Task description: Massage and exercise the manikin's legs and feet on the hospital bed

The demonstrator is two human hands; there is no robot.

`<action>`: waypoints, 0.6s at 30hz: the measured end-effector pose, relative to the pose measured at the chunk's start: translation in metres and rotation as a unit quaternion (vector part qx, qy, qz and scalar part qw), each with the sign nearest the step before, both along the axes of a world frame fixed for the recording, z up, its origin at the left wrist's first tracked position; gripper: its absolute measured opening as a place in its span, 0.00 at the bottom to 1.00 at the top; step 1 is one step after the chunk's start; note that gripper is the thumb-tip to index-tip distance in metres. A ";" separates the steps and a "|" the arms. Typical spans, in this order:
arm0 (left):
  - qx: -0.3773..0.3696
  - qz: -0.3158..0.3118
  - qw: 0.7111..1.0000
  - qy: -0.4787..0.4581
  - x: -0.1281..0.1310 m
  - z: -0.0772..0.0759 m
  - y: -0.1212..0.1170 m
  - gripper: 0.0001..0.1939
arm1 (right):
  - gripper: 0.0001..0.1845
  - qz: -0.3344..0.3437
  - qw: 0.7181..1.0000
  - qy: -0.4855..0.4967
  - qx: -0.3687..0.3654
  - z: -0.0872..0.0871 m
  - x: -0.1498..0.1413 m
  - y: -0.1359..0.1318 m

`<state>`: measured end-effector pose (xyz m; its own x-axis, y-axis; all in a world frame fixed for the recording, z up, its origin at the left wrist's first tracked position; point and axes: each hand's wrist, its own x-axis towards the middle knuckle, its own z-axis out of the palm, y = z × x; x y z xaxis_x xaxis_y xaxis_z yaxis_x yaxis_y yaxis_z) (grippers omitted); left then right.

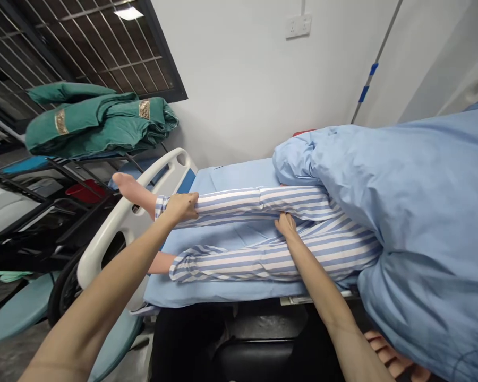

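A person lies on a bed in blue-and-white striped trousers, the upper body hidden under a pale blue blanket (pixel 398 196). My left hand (pixel 179 208) grips the far trouser leg (pixel 231 204) just above the ankle, and that leg's bare foot (pixel 129 188) rests over the white bed rail (pixel 99 260). My right hand (pixel 287 224) has its fingers curled on the near trouser leg (pixel 271 262) around the knee, in the gap between the legs. The near foot is hidden behind the rail.
A light blue sheet (pixel 223 178) covers the mattress. Folded green cloth (pixel 99 122) lies on a dark metal rack at the left, beneath a barred window. A wall socket (pixel 298 25) sits above the bed. Bare toes (pixel 386 353) show at the bottom right, and a black seat (pixel 255 355) stands below.
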<state>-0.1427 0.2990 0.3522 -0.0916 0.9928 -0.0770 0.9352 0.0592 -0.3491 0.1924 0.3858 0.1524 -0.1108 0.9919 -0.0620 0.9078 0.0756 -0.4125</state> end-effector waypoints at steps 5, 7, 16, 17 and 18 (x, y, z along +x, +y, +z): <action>-0.008 -0.012 1.000 -0.012 -0.003 -0.002 0.004 0.23 | 0.26 0.009 1.000 -0.017 -0.022 -0.002 -0.001 0.003; 0.003 -0.009 1.000 -0.027 -0.009 -0.011 0.006 0.23 | 0.26 0.009 1.000 -0.018 -0.021 -0.002 -0.002 0.003; 0.104 0.066 0.978 -0.169 0.018 -0.086 0.002 0.32 | 0.33 -0.033 0.993 0.059 0.099 -0.004 0.000 0.009; 0.118 0.077 0.971 -0.194 0.029 -0.095 0.006 0.33 | 0.35 -0.037 0.990 0.072 0.117 -0.003 0.001 0.010; 0.131 0.087 0.963 -0.217 0.040 -0.103 0.011 0.33 | 0.36 -0.038 0.987 0.084 0.133 -0.003 0.002 0.011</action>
